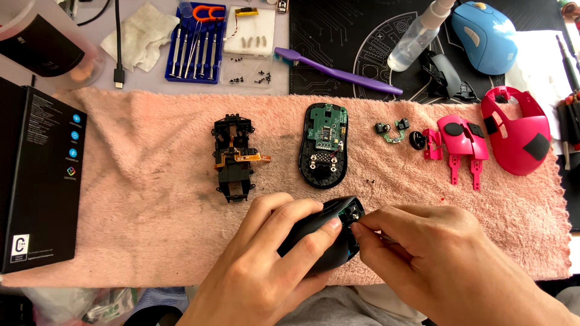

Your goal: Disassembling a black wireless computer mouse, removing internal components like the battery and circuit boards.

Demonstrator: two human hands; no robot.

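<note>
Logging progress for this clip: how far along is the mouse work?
Done: a mouse is stripped; black inner frame, base with circuit board and pink shell parts lie apart on the towel. In hand: left hand holds the black shell; right hand works inside it. Left: nothing reassembled.

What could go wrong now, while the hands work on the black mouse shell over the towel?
1. The right hand seems to pick inside the black shell with a thin tool; a slip could scratch the parts inside.
2. A small part coming loose could drop into the fluffy pink towel and be hard to find.
3. The left hand holds the shell in the air near the towel's edge; it might fall.
</note>
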